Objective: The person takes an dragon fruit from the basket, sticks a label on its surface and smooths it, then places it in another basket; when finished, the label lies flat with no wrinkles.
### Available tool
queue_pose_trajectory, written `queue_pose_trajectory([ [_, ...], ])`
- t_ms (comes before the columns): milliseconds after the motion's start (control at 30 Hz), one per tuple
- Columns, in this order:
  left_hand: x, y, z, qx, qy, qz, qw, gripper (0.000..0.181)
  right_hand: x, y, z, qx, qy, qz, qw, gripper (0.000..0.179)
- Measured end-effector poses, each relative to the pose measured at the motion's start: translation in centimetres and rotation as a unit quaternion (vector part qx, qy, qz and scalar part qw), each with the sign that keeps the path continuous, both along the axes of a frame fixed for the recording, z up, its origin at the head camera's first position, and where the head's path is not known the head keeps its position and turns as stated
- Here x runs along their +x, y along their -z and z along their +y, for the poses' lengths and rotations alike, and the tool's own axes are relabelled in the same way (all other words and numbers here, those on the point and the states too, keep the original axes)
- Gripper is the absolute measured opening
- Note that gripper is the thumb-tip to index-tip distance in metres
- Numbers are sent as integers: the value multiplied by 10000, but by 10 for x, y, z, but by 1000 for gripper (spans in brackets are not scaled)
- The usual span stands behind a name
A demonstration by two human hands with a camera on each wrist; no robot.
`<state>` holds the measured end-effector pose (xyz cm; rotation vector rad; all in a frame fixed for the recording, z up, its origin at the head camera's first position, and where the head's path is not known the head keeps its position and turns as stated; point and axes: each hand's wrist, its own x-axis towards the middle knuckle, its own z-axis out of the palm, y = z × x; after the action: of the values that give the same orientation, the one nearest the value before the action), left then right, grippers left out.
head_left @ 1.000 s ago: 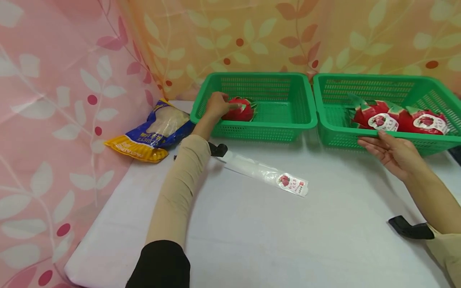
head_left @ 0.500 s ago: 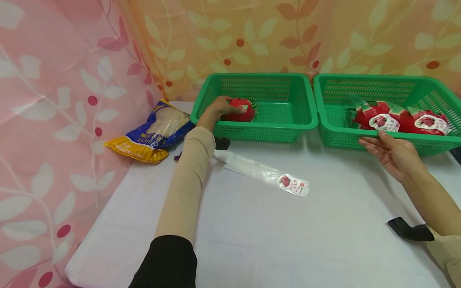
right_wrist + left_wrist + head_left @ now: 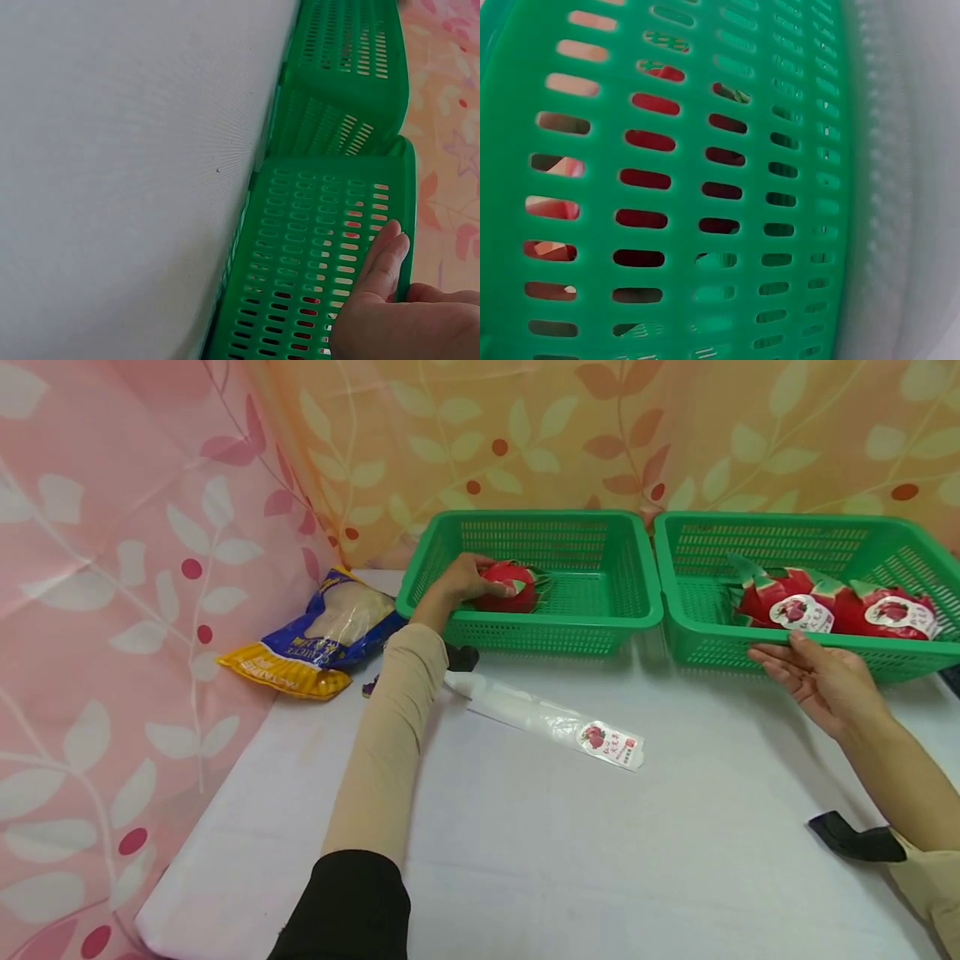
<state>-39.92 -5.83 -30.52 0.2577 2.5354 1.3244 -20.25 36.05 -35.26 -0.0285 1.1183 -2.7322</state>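
Observation:
A red dragon fruit (image 3: pixel 519 597) with green tips lies in the left green basket (image 3: pixel 558 621). My left hand (image 3: pixel 462 580) holds it from the left, thumb across its near side. Through the slots of the basket wall (image 3: pixel 682 210), the left wrist view shows patches of red fruit; the hand is mostly hidden there. My right hand (image 3: pixel 823 683) pinches the front rim of the right green basket (image 3: pixel 693 631), thumb over the rim and extended fingers against the outer wall. Two bagged dragon fruits with round white labels, a left one (image 3: pixel 801 613) and a right one (image 3: pixel 900 613), lie in that basket.
A flat clear plastic sleeve (image 3: pixel 555 720) with a dragon fruit label lies on the white table (image 3: pixel 600 852). At the left, a blue and yellow food bag (image 3: pixel 322 639) leans near the left basket. Patterned curtains (image 3: pixel 525 435) stand behind and at the left.
My left hand has shifted slightly right, and the dragon fruit has moved a little right inside the left basket. The right hand stays at the right basket's rim.

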Motion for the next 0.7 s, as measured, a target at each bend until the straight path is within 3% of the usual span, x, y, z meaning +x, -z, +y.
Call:
queue_pose_trajectory([
  [100,0,0,1,-386,117,-80,9992,75,0,0,0,8,22,-2,10000,32],
  [267,-2,2,6,-940,33,134,9955,82,0,1,-1,72,55,11,10000,32],
  [533,-2,3,7,-896,-7,570,9943,74,0,0,0,113,71,73,9999,31],
  [700,-1,2,6,-945,-31,520,9942,73,0,0,0,114,64,65,9999,32],
])
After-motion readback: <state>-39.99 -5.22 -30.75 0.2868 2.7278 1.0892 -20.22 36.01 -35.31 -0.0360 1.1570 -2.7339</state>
